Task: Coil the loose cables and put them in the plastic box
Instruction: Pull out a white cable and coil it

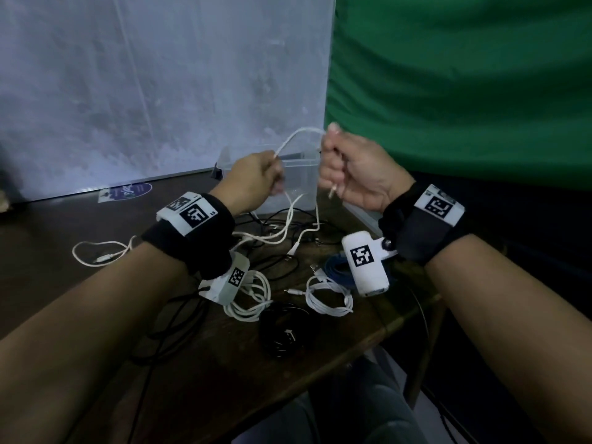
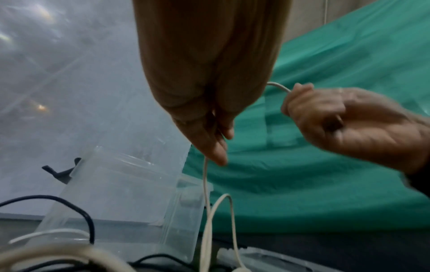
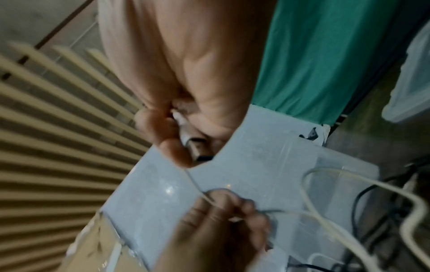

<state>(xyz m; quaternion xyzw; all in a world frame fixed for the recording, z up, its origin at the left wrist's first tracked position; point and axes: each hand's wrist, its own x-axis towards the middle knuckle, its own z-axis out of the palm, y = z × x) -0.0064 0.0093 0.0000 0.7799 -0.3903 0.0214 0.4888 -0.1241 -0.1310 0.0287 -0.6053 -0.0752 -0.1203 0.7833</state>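
Left hand [image 1: 256, 177] pinches white cable [image 1: 296, 136] mid-span; right hand [image 1: 355, 177] fists its USB end, above plastic box [image 1: 301, 184] at 12 o'clock.

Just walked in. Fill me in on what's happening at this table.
A person is coiling a white cable, stretched between both hands above the table. The right hand grips the plug end; the left hand pinches it further along. The rest trails onto a tangle of loose cables. The clear plastic box stands behind.
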